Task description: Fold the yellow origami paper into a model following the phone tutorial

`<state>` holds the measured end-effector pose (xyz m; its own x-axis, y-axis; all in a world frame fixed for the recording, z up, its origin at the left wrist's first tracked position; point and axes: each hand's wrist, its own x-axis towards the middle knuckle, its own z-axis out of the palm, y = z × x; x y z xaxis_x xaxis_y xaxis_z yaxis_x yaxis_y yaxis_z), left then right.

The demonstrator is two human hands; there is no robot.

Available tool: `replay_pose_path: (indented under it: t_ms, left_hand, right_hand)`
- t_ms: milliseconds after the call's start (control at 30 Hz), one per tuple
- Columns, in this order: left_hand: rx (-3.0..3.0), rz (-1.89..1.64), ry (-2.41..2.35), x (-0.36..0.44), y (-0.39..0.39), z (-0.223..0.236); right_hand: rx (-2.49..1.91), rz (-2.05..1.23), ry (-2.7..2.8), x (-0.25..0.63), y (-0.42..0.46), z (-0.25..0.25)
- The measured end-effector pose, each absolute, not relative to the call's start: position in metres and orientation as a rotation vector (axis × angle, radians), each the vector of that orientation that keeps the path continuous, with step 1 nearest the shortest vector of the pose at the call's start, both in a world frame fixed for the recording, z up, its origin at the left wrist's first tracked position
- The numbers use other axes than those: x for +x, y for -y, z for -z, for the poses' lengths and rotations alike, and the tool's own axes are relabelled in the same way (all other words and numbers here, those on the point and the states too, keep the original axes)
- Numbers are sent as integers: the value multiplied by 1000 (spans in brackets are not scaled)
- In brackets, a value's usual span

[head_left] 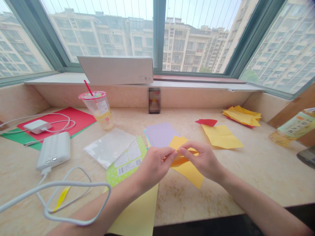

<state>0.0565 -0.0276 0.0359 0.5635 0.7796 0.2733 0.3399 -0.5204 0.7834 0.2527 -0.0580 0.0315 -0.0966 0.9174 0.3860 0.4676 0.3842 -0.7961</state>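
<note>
Above the middle of the counter, my left hand (156, 164) and my right hand (203, 160) meet, thumbs and fingertips pinching a folded piece of orange-yellow paper (180, 161). Its lower folds are partly hidden by my fingers. An orange-yellow sheet (190, 174) lies flat beneath them. Just beyond is a lilac sheet (159, 133). Left of my hands lie a green dotted paper packet (141, 147) and a clear plastic sleeve (110, 147). Under my left forearm sits a pale yellow sheet (140, 209). To the right rest a creased yellow sheet (222, 136) and a small red paper piece (207, 122).
A power bank (55, 150) with a looping white cable (73, 221) occupies the left. Behind it are a charger (38, 126), red paper (73, 118) and a straw cup (104, 119). At right are folded yellow papers (242, 114) and a bottle (295, 127). A white box (118, 70) stands on the sill.
</note>
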Motion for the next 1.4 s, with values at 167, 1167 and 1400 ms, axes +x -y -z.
replay_pose_path:
  t_ms: [167,1167,1400]
  left_hand:
    - [1957,-840,-804,57,28,-36]
    - [1507,-596,-625,51,14,-31]
    - [1360,-685,-716,54,10,-22]
  right_hand:
    - [-1243,-642,1644,250,60,-32]
    - [-1363,-994,1540,282,40,-28]
    - [-1205,-1022,1411,285,39,-30]
